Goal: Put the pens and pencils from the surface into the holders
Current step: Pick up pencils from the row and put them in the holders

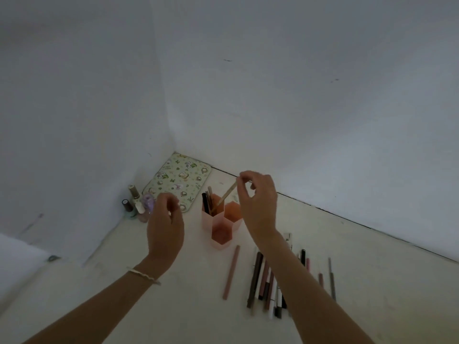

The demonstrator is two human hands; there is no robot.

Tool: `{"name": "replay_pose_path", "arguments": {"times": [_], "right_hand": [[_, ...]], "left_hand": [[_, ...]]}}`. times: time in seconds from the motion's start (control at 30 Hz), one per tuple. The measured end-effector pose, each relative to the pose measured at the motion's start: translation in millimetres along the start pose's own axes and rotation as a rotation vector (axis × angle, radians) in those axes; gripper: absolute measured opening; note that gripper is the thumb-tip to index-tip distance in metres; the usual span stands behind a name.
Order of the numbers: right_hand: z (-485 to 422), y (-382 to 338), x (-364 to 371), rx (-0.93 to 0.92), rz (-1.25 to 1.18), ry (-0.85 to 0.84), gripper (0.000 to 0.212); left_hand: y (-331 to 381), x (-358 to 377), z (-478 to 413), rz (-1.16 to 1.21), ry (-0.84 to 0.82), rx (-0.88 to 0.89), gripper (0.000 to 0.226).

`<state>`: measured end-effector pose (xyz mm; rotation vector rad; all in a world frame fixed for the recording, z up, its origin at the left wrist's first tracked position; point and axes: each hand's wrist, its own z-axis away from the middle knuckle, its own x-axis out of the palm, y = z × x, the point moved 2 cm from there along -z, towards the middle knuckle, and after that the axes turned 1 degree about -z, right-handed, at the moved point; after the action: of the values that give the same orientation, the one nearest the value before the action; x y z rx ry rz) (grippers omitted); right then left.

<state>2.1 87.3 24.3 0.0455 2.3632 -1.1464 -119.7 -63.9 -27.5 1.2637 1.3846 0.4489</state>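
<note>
**Pencil tipped into the holder, pinched at its top**

The tan pencil [227,194] leans with its lower end inside the far-left cell of the pink hexagonal holder [219,240], beside pens standing there. Its long axis runs from that cell up and right to the right hand [259,199], which pinches its top end between thumb and forefinger; letting go should drop it home. The left hand [165,219] hovers left of the holder, fingers loosely curled around nothing. Near and right of the holder the loose pens [268,284] lie roughly parallel, near to far, closer to the right hand. One pink pencil [231,273] lies apart on their left. The pale surface [173,306] meets white walls [298,95] in a corner, where a floral tray [178,180] and nail polish bottles [135,202] sit.
</note>
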Motion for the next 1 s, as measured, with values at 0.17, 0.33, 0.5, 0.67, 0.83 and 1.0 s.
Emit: {"name": "replay_pose_path", "arguments": {"times": [0.17, 0.33, 0.5, 0.67, 0.83, 1.0], "right_hand": [[11.9, 10.3, -2.3, 0.088, -0.017, -0.062, 0.012], [-10.7, 27.0, -54.3, 0.217, -0.034, 0.077, 0.013], [-6.7, 65.8, -105.4, 0.381, 0.016, 0.121, 0.020], [17.6, 101.3, -118.2, 0.548, 0.063, 0.067, 0.021], [25.4, 126.3, -104.1, 0.686, 0.341, -0.363, 0.011], [56.5, 134.3, -82.7, 0.750, 0.651, -0.776, 0.026]], "left_hand": [[-19.2, 28.7, 62.3, -0.291, -0.529, -0.244, 0.018], [-11.4, 72.0, 109.5, -0.721, -0.905, 0.106, 0.029], [-5.5, 103.3, 113.7, -0.740, -0.929, 0.152, 0.021], [15.1, 108.6, 103.0, -0.531, -0.921, 0.072, 0.013], [74.7, 95.9, 66.2, -0.048, -0.709, 0.002, 0.020], [94.7, 80.4, 48.6, 0.116, -0.654, -0.004, 0.009]]}}
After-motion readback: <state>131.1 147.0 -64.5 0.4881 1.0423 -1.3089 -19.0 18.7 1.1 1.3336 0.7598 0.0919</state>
